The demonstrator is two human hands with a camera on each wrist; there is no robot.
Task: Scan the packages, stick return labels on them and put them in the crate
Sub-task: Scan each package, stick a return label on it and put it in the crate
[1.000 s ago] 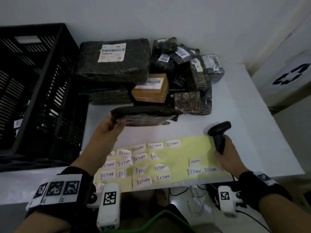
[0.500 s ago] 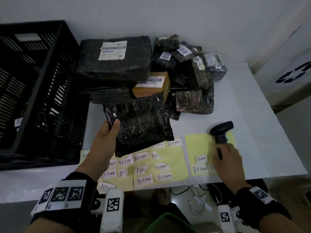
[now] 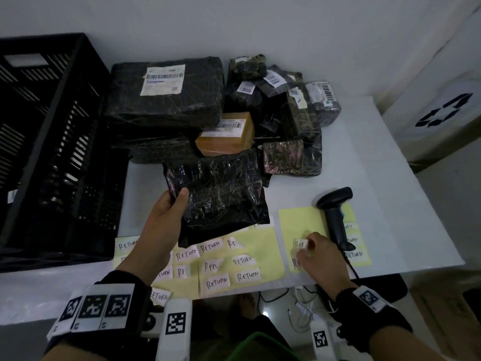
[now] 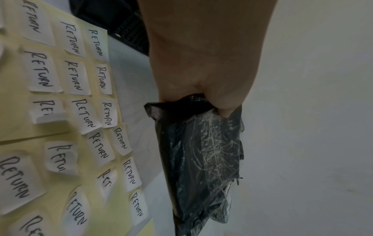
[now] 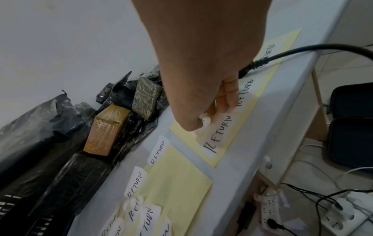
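- The left hand (image 3: 161, 225) has its grip around one corner of a black plastic-wrapped package (image 3: 218, 196), thumb on the upper face, holding it above the table (image 3: 377, 183) and over the far edge of the label sheets.
- In the left wrist view the same package (image 4: 203, 159) hangs from the fingers, clear of the table surface.
- The right hand (image 3: 315, 254) reaches down to the right-hand yellow sheet (image 3: 299, 222), its fingertips (image 5: 226, 108) pinching the edge of a white return label (image 3: 301, 244); only "RET" shows beside the fingers.
- A black handheld scanner (image 3: 335, 217) lies on that sheet just beside the right hand, untouched.
- More labels marked "RETURN" (image 3: 212, 247) sit in rows on the left-hand yellow sheets (image 3: 263, 254).
- The remaining packages (image 3: 166, 97) are piled at the far side of the table against the wall, a brown box (image 3: 226, 136) among them.
- The black slatted crate (image 3: 52, 152) stands at the left end of the table.
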